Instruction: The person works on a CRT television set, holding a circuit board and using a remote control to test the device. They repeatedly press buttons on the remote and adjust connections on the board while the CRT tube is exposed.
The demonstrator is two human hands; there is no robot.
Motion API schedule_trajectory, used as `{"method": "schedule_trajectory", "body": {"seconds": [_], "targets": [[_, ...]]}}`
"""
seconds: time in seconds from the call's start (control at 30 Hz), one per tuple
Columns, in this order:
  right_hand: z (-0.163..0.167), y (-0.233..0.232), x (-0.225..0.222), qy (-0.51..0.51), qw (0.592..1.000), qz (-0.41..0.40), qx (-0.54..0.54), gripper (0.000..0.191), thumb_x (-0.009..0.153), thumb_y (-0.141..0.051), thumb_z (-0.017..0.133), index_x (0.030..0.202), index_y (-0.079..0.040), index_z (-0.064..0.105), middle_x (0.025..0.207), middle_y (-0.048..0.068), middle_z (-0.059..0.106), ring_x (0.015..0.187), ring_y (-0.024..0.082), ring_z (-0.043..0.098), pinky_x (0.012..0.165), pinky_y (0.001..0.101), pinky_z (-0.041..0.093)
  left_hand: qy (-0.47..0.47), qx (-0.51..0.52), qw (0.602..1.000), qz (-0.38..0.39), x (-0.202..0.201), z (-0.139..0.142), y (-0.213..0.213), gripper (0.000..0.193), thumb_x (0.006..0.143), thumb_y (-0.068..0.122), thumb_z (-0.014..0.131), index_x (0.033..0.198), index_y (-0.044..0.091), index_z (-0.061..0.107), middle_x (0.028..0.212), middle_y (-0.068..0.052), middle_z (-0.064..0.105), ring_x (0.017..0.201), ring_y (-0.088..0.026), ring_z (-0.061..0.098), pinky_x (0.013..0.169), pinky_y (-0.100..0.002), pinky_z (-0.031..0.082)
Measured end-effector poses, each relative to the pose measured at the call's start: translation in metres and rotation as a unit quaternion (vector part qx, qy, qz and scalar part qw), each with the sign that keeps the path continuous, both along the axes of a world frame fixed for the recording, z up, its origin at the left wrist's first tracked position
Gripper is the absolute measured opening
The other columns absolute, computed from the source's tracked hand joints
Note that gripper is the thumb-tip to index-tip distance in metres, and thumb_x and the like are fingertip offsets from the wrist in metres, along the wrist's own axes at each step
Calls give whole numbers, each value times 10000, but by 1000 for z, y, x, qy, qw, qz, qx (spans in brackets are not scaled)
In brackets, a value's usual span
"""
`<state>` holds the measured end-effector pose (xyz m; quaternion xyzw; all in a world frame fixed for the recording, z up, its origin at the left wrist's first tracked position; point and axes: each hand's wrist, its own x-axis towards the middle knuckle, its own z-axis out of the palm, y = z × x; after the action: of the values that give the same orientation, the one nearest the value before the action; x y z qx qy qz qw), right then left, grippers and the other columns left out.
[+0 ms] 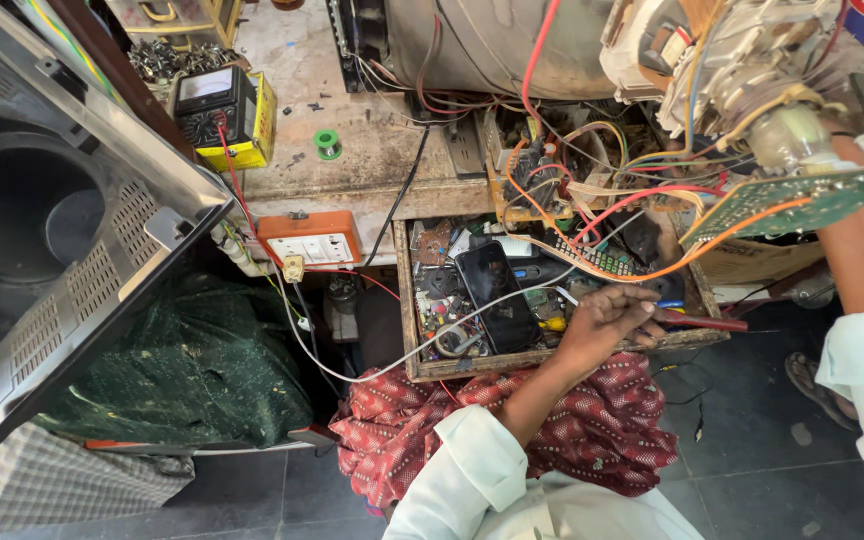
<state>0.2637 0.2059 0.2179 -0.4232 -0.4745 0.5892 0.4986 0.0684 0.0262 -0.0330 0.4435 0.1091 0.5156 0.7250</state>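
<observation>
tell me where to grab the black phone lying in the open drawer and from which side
Grip the black phone across its two long edges near the middle, coming from above. It lies flat, screen up, on loose parts in the wooden drawer, so its edges look exposed; a white cable passes beside its lower end.

We see a dark tiled floor (752, 440) below a worn, stained wooden workbench (372, 150) in daylight. Beside it, a dark green plastic sheet (182, 370) covers something low.

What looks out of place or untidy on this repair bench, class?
A black smartphone lies tilted among loose parts in the open wooden drawer. A green circuit board hangs tilted on tangled orange and red wires. The left hand reaches into the drawer.
</observation>
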Motion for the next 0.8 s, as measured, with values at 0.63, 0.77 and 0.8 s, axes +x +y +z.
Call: {"method": "schedule_trajectory", "body": {"seconds": [0.63,0.77,0.8], "targets": [[-1,-5,9,5,1000,-6,-6,237,992,-216,649,1161,-53,672,1030,74,737,865,163,732,763,346,609,3,-11,1000,-2,-2,5,-2,266,1106,71,572,1327,-76,584,1133,-178,703,957,-236,727,784,-311,613],[-4,-7,13,8,1000,-7,-8,234,990,-216,648,1158,-54,672,1027,72,737,865,162,731,764,346,608,1,6,1000,6,-2,5,-3,262,1109,58,566,1331,-78,585,1134,-180,703,958,-238,724,789,-311,615],[-5,-8,14,9,1000,-8,-9,234,990,-217,648,1157,-54,673,1026,71,737,865,162,730,764,346,607,1,6,1000,6,-2,5,-2,259,1109,56,566,1330,-78,585,1132,-179,702,957,-239,725,789,-311,615]]}}
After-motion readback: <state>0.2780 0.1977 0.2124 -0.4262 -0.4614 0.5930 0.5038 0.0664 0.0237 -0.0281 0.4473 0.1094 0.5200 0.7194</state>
